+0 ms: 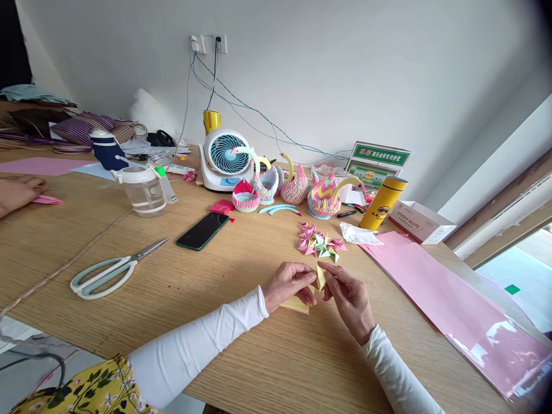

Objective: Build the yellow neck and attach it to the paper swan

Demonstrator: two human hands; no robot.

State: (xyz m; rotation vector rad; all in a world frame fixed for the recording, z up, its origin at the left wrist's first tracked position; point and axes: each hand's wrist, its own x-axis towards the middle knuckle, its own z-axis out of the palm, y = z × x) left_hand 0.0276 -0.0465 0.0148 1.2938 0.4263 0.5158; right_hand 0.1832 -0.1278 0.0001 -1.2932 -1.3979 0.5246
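My left hand and my right hand meet over the wooden table, both pinching a small folded yellow paper piece. A pad of yellow sticky notes lies under my left fingers. Just beyond my hands sits a small pile of folded pink, green and yellow paper pieces. Both arms wear white sleeves.
Several paper swans stand by a small fan. Scissors, a phone, a clear jug, a yellow flask, a sticky-note box and pink sheets lie around. Another person's hand rests far left.
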